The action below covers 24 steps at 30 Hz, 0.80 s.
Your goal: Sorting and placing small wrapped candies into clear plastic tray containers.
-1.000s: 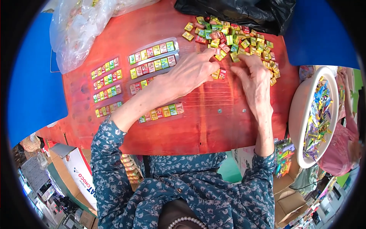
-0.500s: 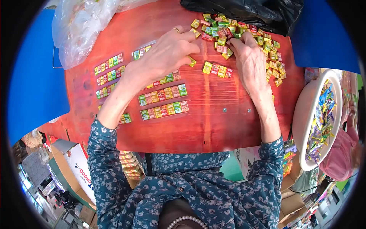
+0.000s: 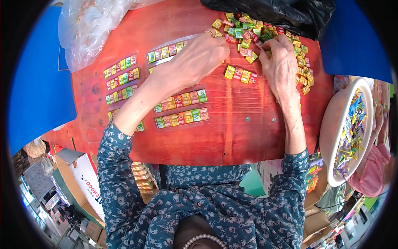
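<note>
My left hand (image 3: 203, 56) hovers over the middle of the red table, fingers curled in and pressed together; what they hold, if anything, is hidden. A ring shows on one finger. My right hand (image 3: 280, 62) is at the front of a loose pile of small yellow, green and red boxes (image 3: 246, 43), thumb and fingers pinched around a small yellow-green box (image 3: 268, 54), mostly covered. Between the hands lies a short row of yellow and red boxes (image 3: 240, 74). Left of it, longer rows in clear trays (image 3: 181, 118) lie partly under my left forearm.
More filled rows (image 3: 120, 65) lie at the table's left. A clear plastic bag (image 3: 89, 33) sits at far left, a black bag (image 3: 273, 14) behind the pile. A white tub (image 3: 329, 133) of colourful wrapped pieces stands at right. Blue panels (image 3: 352, 41) flank the table.
My left hand has shifted slightly right and its fingers have curled in, uncovering more of the far tray. The yellow box at its fingertips is now hidden. My right hand stays at the pile.
</note>
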Each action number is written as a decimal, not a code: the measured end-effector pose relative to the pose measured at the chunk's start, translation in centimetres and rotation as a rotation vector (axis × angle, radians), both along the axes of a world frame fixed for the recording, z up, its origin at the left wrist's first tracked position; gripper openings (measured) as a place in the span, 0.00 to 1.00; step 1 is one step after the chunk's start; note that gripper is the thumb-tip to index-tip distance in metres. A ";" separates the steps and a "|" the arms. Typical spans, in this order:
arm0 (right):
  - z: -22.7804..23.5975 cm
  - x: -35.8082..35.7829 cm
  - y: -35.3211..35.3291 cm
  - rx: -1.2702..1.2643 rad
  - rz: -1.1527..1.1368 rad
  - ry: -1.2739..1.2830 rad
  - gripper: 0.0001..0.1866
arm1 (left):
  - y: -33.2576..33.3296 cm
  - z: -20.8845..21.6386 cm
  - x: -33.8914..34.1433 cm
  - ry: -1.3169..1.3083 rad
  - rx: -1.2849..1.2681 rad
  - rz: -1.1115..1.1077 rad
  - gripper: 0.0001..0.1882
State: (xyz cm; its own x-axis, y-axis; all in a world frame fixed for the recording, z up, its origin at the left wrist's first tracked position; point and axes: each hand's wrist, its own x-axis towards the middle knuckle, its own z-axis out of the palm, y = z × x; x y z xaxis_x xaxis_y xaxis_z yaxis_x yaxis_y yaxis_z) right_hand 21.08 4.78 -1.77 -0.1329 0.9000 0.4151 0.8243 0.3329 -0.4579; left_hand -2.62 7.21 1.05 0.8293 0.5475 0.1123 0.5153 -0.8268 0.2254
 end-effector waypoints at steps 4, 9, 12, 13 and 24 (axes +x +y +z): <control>0.1 -0.2 0.0 0.050 -0.050 -0.088 0.07 | 0.7 -0.3 0.3 -0.008 -0.073 0.065 0.09; -0.1 -0.1 0.1 0.061 -0.038 -0.108 0.05 | 1.0 -0.9 0.1 -0.052 -0.136 0.073 0.11; 0.0 0.3 0.1 0.036 -0.015 -0.043 0.06 | 1.0 -1.5 -0.1 -0.192 -0.113 0.059 0.12; 0.0 0.5 -0.2 0.031 -0.009 0.001 0.07 | 1.1 -1.4 0.1 -0.211 -0.108 0.067 0.12; 0.4 0.8 -1.5 0.093 0.027 0.100 0.06 | 1.2 0.4 0.0 -0.616 -1.006 0.418 0.11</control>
